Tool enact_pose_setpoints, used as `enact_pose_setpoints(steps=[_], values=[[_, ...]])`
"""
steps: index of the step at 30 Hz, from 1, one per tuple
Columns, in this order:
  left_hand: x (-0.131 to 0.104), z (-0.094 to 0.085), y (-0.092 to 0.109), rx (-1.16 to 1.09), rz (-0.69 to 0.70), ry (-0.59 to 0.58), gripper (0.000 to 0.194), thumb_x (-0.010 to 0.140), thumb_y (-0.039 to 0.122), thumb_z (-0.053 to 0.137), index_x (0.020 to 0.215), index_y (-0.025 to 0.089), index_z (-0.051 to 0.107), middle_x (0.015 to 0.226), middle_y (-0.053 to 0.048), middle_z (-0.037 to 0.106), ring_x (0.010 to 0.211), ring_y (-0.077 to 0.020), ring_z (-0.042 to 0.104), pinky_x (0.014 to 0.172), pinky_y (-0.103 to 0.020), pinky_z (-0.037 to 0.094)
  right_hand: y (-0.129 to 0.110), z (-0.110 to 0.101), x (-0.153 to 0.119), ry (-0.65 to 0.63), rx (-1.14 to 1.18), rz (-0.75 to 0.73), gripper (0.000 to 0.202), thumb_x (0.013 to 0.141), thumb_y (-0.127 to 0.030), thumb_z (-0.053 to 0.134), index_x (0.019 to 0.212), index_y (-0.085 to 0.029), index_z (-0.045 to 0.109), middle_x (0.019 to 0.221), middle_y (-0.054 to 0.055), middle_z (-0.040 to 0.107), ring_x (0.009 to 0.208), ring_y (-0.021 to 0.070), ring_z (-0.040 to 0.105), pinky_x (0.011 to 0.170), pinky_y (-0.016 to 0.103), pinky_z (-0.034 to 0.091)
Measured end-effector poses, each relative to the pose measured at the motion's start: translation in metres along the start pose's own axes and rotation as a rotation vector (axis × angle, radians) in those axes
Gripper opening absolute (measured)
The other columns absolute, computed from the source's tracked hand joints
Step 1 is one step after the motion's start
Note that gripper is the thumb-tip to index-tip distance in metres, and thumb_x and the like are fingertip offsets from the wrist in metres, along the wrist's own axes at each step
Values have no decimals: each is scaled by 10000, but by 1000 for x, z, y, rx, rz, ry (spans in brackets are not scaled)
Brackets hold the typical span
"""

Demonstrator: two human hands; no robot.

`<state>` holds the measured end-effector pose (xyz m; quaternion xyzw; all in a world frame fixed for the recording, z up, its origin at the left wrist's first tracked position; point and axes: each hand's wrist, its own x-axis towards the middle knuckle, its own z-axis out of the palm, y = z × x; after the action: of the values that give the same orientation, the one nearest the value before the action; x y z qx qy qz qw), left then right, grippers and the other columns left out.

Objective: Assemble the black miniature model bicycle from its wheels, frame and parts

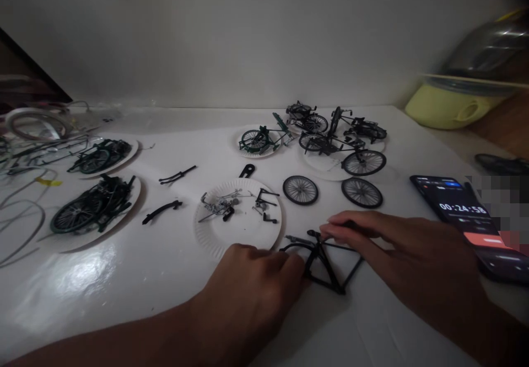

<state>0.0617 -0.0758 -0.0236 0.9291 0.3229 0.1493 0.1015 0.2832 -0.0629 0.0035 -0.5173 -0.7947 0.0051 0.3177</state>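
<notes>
Left grip: fingers curled closed on the left end of the black model bicycle frame, as I view it.
Right grip: thumb and forefinger brought nearly together at the top of the frame; whether they pinch it or a small hidden part, I can't make out.
Frame, position: low on the bench, between my two hands; it lies to the right of the left grip, and to the left of and below the right fingertips.
Frame, long axis: roughly left to right, from one hand toward the other; the left hand has the firmer contact, the right is nearer the top.
Loose wheels: two, one left and one right, just beyond the frame.
Centre paper plate: one, bearing several small metal parts, too many and too small for me to count.
Loose black parts: three; a fork-like piece, a curved strip and a flat holed piece.
Green model bicycle: one, on a plate at the back.
Black model bicycles: overlapping at back right; I count no sure number.
Left bundles: two, front and rear, each on a plate.
Phone: one, right of the right grip, display lit.
Yellow pot: one, far right.
</notes>
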Motion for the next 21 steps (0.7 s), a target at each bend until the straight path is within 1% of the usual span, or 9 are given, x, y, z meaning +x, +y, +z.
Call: enact_pose_setpoints(steps=[2, 4, 7, 8, 9, 11, 14, 18, 21], values=[[0, 0, 0, -9, -11, 11, 164, 933, 150, 527, 789, 197, 464, 669, 44, 577, 484, -139, 499, 475, -258, 324, 1, 3, -1, 55, -24, 21, 157, 899, -376, 619, 828, -268, 709, 765, -43, 776, 601, 173, 725, 601, 292, 584], [0, 0, 1, -22, -25, 20, 180, 958, 186, 505, 785, 201, 457, 653, 48, 572, 471, -142, 491, 473, -263, 323, 2, 4, -3, 75, -30, 26, 133, 897, -372, 625, 910, -267, 705, 831, -30, 785, 651, 182, 736, 643, 300, 588], [0, 0, 1, -12, -24, 15, 164, 962, 191, 500, 804, 205, 461, 661, 47, 578, 480, -147, 500, 475, -268, 328, 4, 3, -5, -28, 44, 12, 239, 931, -315, 579, 1154, -272, 653, 895, -35, 790, 752, 177, 755, 734, 286, 599], [0, 1, 0, -6, -20, 10, 151, 952, 176, 509, 811, 205, 464, 668, 46, 580, 488, -147, 506, 477, -267, 329, 4, 2, -5, -70, 92, 16, 266, 942, -295, 555, 1195, -271, 632, 897, -38, 790, 777, 171, 757, 745, 275, 599], [-1, 1, 0, -4, -16, 5, 143, 941, 160, 519, 816, 204, 466, 673, 45, 582, 493, -145, 509, 478, -264, 330, 3, 1, -4, -104, 135, 28, 259, 947, -284, 537, 1187, -273, 635, 890, -43, 790, 784, 166, 757, 740, 265, 600], [-1, 0, 0, -8, -13, 0, 143, 927, 147, 528, 809, 201, 466, 675, 42, 582, 492, -138, 507, 475, -257, 328, 2, 0, -1, -134, 185, 77, 175, 941, -309, 541, 1045, -284, 680, 856, -54, 785, 734, 160, 753, 683, 253, 598], [0, 0, -1, -16, -7, 4, 164, 920, 134, 526, 785, 196, 456, 668, 40, 579, 485, -130, 503, 466, -248, 318, 1, 0, 2, -111, 168, 123, 168, 904, -410, 596, 821, -291, 681, 767, -63, 757, 607, 157, 716, 589, 263, 578], [2, 0, -2, -16, -10, 5, 153, 925, 139, 521, 796, 193, 458, 673, 39, 585, 488, -134, 505, 466, -240, 324, 0, 3, 0, -55, 144, 126, 208, 880, -450, 627, 755, -285, 630, 665, -68, 703, 533, 141, 663, 574, 265, 559], [1, 1, -1, -4, -10, -9, 135, 924, 137, 522, 808, 190, 475, 674, 37, 593, 492, -140, 512, 478, -238, 347, 2, 6, -3, -21, 102, 107, 164, 874, -422, 649, 799, -279, 623, 698, -69, 713, 566, 139, 680, 585, 259, 558]])
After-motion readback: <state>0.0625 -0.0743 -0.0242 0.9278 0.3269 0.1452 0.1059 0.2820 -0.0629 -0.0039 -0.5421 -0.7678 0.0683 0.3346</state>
